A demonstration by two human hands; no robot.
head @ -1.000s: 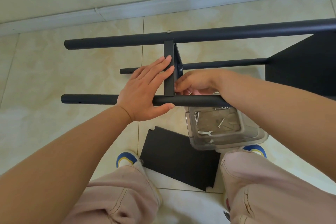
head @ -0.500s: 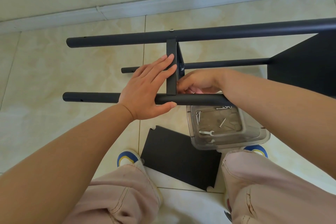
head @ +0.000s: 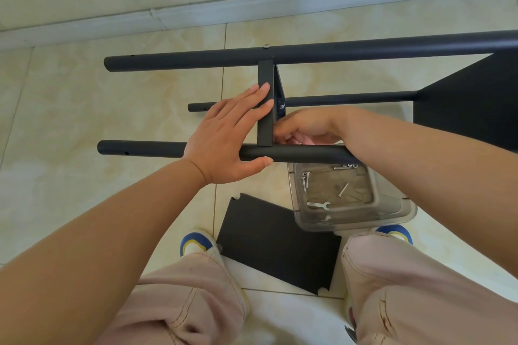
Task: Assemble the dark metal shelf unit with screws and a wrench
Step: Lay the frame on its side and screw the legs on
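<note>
The dark metal shelf frame lies on its side on the floor, with a far pole (head: 336, 50), a near pole (head: 140, 148) and a lower pole (head: 350, 98). A shelf panel (head: 265, 73) stands edge-up between the far and near poles. My left hand (head: 224, 137) lies flat, fingers straight on the panel's edge, palm over the near pole, thumb beneath it. My right hand (head: 305, 129) has its fingers curled at the joint of panel and near pole; what they hold is hidden. A small wrench (head: 318, 205) and screws (head: 305, 180) lie in a clear box (head: 392, 213).
Another fitted shelf panel (head: 471, 109) closes the frame at the right. A loose dark panel (head: 274, 246) lies on the tiles between my feet, partly under the box. The wall and skirting run along the far side. My knees fill the bottom of the view.
Both hands stay where they were on the panel and near pole. Only the view has shifted slightly.
</note>
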